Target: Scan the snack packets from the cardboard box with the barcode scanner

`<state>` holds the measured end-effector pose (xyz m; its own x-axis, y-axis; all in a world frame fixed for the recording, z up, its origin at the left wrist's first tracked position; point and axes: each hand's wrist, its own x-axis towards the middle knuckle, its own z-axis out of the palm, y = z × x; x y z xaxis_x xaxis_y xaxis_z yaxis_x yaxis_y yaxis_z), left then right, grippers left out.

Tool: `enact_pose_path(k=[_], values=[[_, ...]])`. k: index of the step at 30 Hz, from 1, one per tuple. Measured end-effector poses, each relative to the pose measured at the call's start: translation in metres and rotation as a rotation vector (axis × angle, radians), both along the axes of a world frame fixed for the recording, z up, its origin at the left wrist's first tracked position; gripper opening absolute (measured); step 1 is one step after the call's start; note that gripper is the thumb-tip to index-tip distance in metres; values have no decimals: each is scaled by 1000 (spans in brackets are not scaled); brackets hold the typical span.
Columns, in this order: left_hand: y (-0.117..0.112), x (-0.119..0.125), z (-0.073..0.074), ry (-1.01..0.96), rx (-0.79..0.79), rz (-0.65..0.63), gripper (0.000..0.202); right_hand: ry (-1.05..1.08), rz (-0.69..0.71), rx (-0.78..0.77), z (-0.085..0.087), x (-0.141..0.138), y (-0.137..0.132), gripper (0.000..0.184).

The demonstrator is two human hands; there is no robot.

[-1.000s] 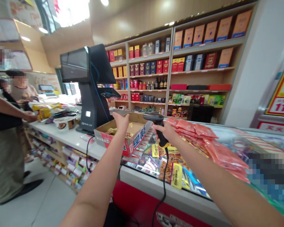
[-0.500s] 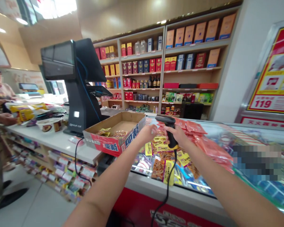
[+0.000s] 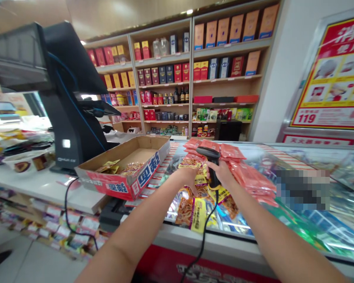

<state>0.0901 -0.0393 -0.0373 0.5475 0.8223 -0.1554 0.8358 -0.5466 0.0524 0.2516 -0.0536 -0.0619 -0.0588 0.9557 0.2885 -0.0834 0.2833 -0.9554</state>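
My right hand [image 3: 224, 175] grips the handle of a black barcode scanner [image 3: 210, 157], its head pointing left over a heap of snack packets with yellow labels [image 3: 199, 204] on the glass freezer lid [image 3: 297, 232]. The scanner's black cable [image 3: 205, 232] hangs down over the counter edge. My left hand [image 3: 186, 177] reaches into the same heap, fingers curled down onto a packet just left of the scanner. Whether it grips the packet is hidden by the back of the hand. Red-orange packets [image 3: 250, 175] lie fanned out to the right of both hands.
An open cardboard box [image 3: 126, 184] with a few packets sits left of my hands. Behind it stands a black checkout terminal [image 3: 61, 98] on a white counter [image 3: 44, 184] with bowls and goods. Shelves of boxed goods [image 3: 194, 70] fill the back wall. A red poster [image 3: 333, 78] hangs at right.
The view swung right, so the people at the left left the picture. My left hand dropped from beside the box onto the packets; my right hand brought the scanner lower with it.
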Motion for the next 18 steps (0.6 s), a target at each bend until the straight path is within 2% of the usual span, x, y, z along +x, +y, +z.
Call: enact_pose_path(k=[3, 6, 9, 12, 15, 18], values=[[7, -7, -5, -153, -30, -13, 81, -71, -1, 12, 0, 3, -4, 33], [21, -27, -12, -519, -159, 44, 48, -65, -10, 14, 1, 6, -6, 34], [37, -48, -19, -1082, -229, 246, 36, -58, -5, 23, 3, 8, -8, 33], [51, -57, -26, -1516, -142, 461, 35, -61, 30, -9, 6, 6, -11, 31], [59, -55, -32, -1632, -28, 542, 33, -63, 75, -50, 5, 3, -15, 31], [60, -50, -34, -1654, -15, 532, 29, -77, 93, -41, 3, 1, -16, 31]])
